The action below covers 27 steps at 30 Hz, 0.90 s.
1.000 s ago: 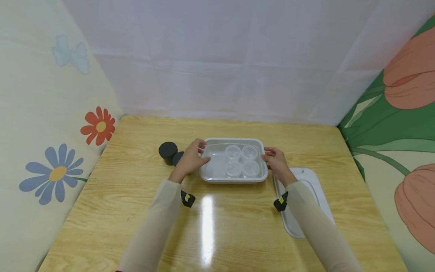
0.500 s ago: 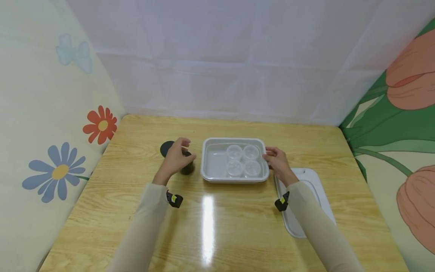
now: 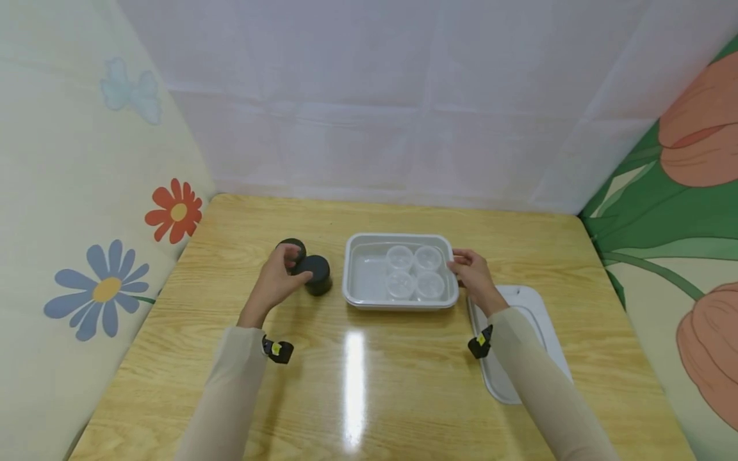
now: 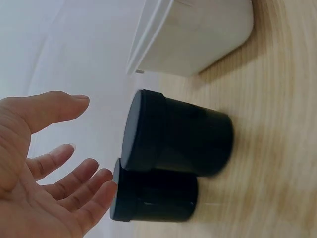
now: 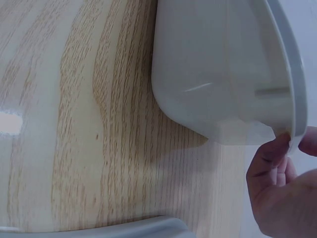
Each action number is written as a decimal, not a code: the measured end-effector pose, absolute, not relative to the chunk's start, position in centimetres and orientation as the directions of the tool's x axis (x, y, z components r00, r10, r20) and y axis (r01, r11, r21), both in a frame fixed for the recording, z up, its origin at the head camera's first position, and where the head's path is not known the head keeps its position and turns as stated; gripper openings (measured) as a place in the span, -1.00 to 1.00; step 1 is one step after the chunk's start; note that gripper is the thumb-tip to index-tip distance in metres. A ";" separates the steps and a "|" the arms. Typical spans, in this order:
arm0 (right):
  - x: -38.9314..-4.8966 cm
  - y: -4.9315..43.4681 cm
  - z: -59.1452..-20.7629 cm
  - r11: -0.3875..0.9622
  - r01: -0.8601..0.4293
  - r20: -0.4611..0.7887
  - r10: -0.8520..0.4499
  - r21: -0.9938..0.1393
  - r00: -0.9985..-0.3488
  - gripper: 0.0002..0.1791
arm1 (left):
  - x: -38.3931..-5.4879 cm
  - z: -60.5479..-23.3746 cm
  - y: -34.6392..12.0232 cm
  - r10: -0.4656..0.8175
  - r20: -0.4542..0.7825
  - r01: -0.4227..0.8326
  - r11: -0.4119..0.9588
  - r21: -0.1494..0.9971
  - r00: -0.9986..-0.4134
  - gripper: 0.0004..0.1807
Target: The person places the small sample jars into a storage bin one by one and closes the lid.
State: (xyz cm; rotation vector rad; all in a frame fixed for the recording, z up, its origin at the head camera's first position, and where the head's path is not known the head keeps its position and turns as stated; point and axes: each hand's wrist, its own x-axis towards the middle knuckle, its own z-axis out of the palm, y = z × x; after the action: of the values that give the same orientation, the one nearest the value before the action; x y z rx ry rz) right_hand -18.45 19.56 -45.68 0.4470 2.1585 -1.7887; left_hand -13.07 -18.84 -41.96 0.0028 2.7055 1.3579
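Observation:
A white rectangular container [image 3: 369, 302] stands mid-table, with several clear round cups [image 3: 400, 284] grouped in its right half. My right hand [image 3: 473, 275] pinches its right rim; in the right wrist view the thumb and fingers lie on either side of that rim. Left of the container stand two black lidded jars side by side, a nearer jar [image 3: 319, 275] and a farther jar [image 3: 295, 246]. By them is my left hand [image 3: 277, 278], fingers spread and loosely bent. In the left wrist view nothing is between thumb and fingers, and the nearer jar [image 4: 178, 136] looks apart from them.
A white lid [image 3: 519, 339] lies flat on the table, partly under the right forearm. The wooden table [image 3: 415, 384] meets a white cloth [image 3: 369, 128] at the back. Flower-printed sheets [image 3: 86, 211] stand at both sides.
My left hand has left the container's left side and moved left, past the nearer jar, to beside the two jars. My right hand stays on the container's rim.

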 end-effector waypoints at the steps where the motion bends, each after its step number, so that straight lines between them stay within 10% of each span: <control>1: -18.5 19.6 -45.7 0.175 0.420 -0.419 0.046 -0.890 -0.907 -0.48 | -13.0 -42.1 -18.9 0.049 -0.103 -0.053 0.598 0.799 -0.993 -0.36; 27: -18.6 19.6 -45.8 0.182 0.427 -0.424 0.054 -0.886 -0.904 -0.50 | -13.1 -44.4 -18.5 0.040 -0.163 -0.110 0.582 0.806 -0.986 -0.26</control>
State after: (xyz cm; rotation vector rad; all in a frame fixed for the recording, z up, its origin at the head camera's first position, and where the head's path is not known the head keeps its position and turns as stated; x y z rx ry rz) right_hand -18.62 19.58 -45.84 0.4581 2.1657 -1.7785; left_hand -13.08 -18.46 -44.43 -0.0592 2.6459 1.3652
